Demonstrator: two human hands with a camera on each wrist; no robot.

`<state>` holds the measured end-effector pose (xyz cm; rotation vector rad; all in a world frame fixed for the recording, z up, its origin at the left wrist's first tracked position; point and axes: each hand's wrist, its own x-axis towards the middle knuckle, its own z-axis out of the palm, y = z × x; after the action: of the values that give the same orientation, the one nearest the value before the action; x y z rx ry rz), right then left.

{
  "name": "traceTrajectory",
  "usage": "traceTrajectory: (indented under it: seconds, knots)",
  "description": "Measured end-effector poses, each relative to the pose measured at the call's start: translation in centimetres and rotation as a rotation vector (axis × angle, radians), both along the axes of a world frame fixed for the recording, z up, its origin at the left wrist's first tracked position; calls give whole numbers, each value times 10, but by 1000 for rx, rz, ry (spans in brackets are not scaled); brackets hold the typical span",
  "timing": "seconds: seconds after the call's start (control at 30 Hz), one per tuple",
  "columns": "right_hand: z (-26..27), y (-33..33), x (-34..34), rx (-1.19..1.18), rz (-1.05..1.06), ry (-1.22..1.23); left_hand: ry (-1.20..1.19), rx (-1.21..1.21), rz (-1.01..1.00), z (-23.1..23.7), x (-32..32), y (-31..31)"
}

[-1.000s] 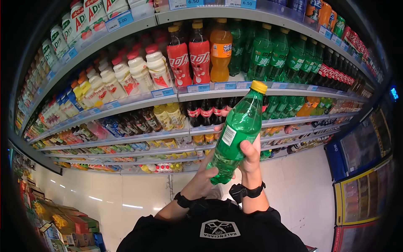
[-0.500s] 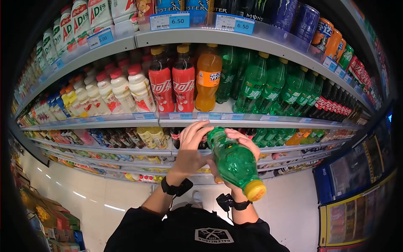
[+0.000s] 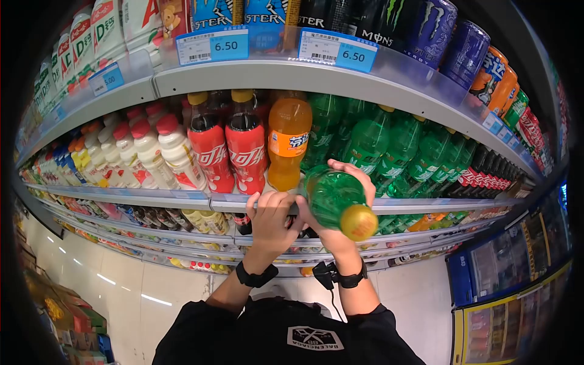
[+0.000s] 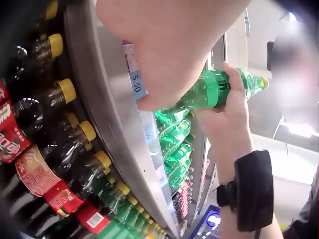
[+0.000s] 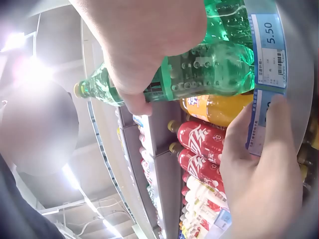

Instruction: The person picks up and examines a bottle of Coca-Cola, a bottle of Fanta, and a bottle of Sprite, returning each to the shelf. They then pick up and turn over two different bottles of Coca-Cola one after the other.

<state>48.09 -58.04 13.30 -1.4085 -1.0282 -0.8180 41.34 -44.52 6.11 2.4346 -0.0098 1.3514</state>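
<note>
My right hand [image 3: 332, 236] grips a green soda bottle [image 3: 331, 193] around its body, thumb on one side and fingers on the other. The bottle is tilted, its yellow cap [image 3: 359, 222] towards my head and its base at the shelf edge. In the right wrist view the base lies right by the price labels [image 5: 269, 47]. My left hand [image 3: 271, 220] is at the shelf front just left of the bottle, holding nothing. Its extended fingers touch the lower price label [image 5: 257, 134] in the right wrist view.
Behind the hands stand an orange soda bottle [image 3: 288, 146], red-labelled cola bottles [image 3: 210, 155] and several green bottles [image 3: 369, 143]. Cans [image 3: 413, 33] fill the shelf above. White bottles with red caps [image 3: 177, 152] line the left. A cooler [image 3: 486, 267] stands at the right.
The bottle was upright with both hands on it; it has tipped, cap towards me, base to the shelf. My left hand has left it for the shelf edge. The view has come closer.
</note>
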Motion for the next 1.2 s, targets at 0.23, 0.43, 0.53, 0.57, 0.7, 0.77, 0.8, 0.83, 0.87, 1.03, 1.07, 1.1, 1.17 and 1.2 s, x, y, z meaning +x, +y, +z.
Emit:
traceTrajectory:
  seconds: [0.23, 0.43, 0.53, 0.57, 0.7, 0.77, 0.8, 0.83, 0.87, 1.03, 1.07, 1.1, 1.17, 1.2]
  knots:
    - [13, 13, 9, -27, -67, 0, -9, -27, -30, 4, -2, -3]
    - [9, 23, 29, 78, -81, -145, 24, -59, 54, 1, 2, -16]
    - [11, 20, 30, 44, -153, -247, 14, -58, 97, -3, 7, -18]
    - [11, 19, 33, 50, -148, -242, -9, -43, 107, -4, 8, -18]
    - [7, 27, 50, 130, -104, -397, -47, -18, 150, -11, 13, -18]
    - [17, 22, 44, 27, -227, -408, -51, -15, 161, -14, 15, -17]
    - [21, 24, 41, 9, -318, -375, -55, -23, 169, -14, 16, -18]
    - [25, 21, 37, 15, -321, -370, -52, -15, 168, -14, 16, -19]
    - [32, 18, 33, -52, -402, -343, -53, -14, 176, -14, 17, -19]
    - [55, 9, 41, -215, -544, -260, -65, 1, 186, -13, 23, -18]
    - [59, 5, 44, -258, -543, -261, -73, 3, 184, -13, 24, -18]
    - [61, 4, 46, -256, -546, -261, -82, 6, 181, -12, 25, -18]
    - [64, 2, 47, -330, -559, -270, -90, 2, 181, -12, 27, -18]
    - [65, 1, 47, -328, -563, -267, -95, -3, 183, -13, 28, -18]
